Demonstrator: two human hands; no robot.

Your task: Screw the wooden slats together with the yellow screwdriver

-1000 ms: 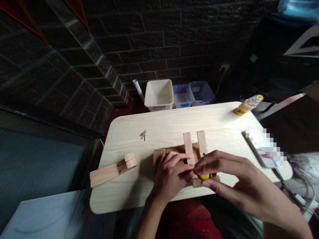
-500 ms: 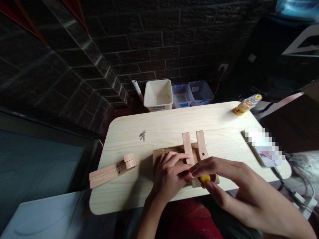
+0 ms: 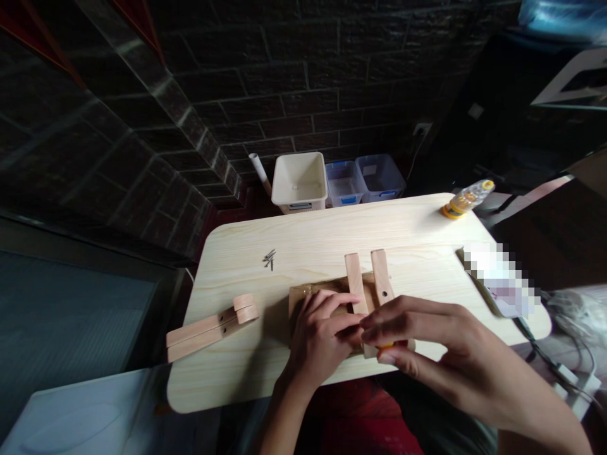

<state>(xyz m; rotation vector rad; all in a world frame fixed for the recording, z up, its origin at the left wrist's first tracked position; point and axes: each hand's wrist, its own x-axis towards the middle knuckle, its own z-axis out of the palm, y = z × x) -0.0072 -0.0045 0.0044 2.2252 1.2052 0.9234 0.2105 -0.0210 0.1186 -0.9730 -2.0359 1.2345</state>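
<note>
My left hand (image 3: 325, 328) lies over a brown cardboard box (image 3: 298, 302), fingers spread, with its fingertips on a pale wooden strip (image 3: 353, 275). A second strip (image 3: 380, 268) with a dark hole lies beside it, also across the box. My right hand (image 3: 427, 332) is closed at the near end of the strips, thumb and fingers around a small yellow object (image 3: 386, 345), mostly hidden by the fingers. The tip of this object cannot be seen.
Dark screws (image 3: 269, 259) lie in a small pile on the table (image 3: 303, 237). More joined wooden strips (image 3: 203, 332) are at the left. At the right are a clear bottle with a yellow base (image 3: 467, 200) and a phone-like device (image 3: 502, 287). Bins (image 3: 300, 180) stand behind the table.
The fingers of my right hand have shifted around the yellow object, and less of it shows. My left hand stays on the strip. The whole view has moved slightly.
</note>
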